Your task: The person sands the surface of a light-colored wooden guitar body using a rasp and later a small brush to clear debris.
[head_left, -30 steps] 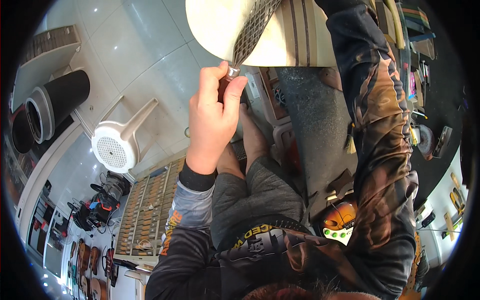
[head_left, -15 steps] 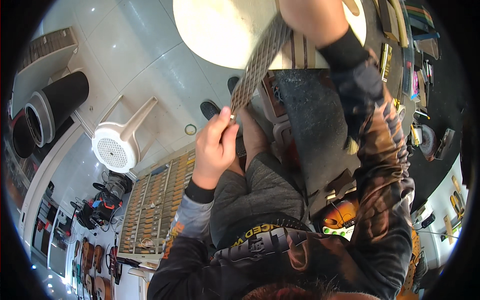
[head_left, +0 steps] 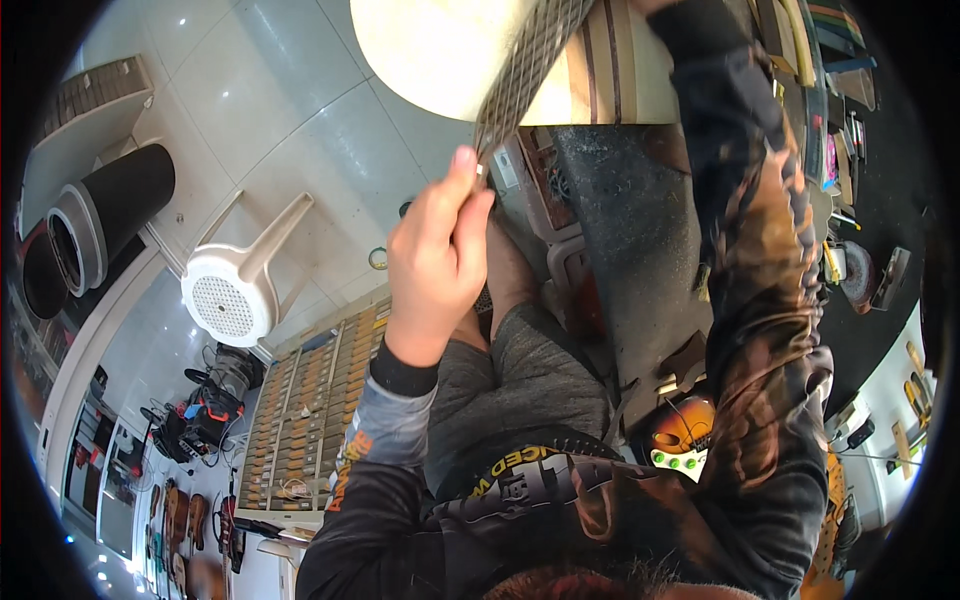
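My left hand [head_left: 437,255] pinches the near end of a long saw rasp [head_left: 525,75] with an open lattice blade. The rasp slants away across the edge of a pale, rounded wooden body [head_left: 440,60] with brown stripes running through it, like a guitar body. The far end of the rasp lies beyond the top of the picture. Only a sliver of my right hand [head_left: 652,5] shows past the dark cuff at the top edge; its fingers are hidden.
A dark workbench [head_left: 640,230] is under the wooden body, with hand tools along its right side. A white plastic stool [head_left: 230,295] stands on the tiled floor to the left. Lower left, a rack of files [head_left: 320,410] sits beside my legs. Several guitars hang further left.
The saw rasp has slid away from me over the wooden body's edge. My left hand has moved forward with it, and my right hand has mostly passed out of the top of the picture.
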A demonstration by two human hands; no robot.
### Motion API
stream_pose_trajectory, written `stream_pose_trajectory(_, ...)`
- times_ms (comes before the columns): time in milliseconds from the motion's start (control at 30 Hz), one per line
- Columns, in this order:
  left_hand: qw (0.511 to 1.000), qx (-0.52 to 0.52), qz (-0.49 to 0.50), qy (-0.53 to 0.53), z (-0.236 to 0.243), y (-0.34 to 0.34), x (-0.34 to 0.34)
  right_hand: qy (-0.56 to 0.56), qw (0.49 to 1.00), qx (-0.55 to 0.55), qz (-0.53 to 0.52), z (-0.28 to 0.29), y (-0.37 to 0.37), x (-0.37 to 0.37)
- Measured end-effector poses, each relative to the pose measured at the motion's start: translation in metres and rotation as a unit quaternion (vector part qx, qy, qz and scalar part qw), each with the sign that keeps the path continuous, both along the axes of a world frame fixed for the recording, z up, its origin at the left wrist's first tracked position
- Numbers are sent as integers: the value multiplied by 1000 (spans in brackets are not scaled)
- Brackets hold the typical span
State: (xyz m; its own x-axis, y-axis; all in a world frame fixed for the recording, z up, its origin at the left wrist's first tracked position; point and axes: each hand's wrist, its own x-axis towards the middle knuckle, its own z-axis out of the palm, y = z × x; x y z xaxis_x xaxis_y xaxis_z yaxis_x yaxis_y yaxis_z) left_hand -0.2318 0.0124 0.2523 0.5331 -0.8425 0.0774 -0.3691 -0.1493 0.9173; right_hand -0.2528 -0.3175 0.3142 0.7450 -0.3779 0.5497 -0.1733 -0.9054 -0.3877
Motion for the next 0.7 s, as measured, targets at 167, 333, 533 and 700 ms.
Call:
stream_pose_trajectory(167,1000,-19,-8,16,-3,36,-21,63,995,52,-52,6,40,-26)
stream_pose_trajectory(333,1000,26,-15,-7,4,34,-4,28,999,4,-34,-11,28,-19)
stream_pose_trajectory(533,1000,9,-2,3,-5,41,-14,-61,995,74,-8,-22,28,-4)
stream_pose_trajectory(700,999,-21,-39,-3,3,32,-25,57,996,-39,-49,6,26,-43)
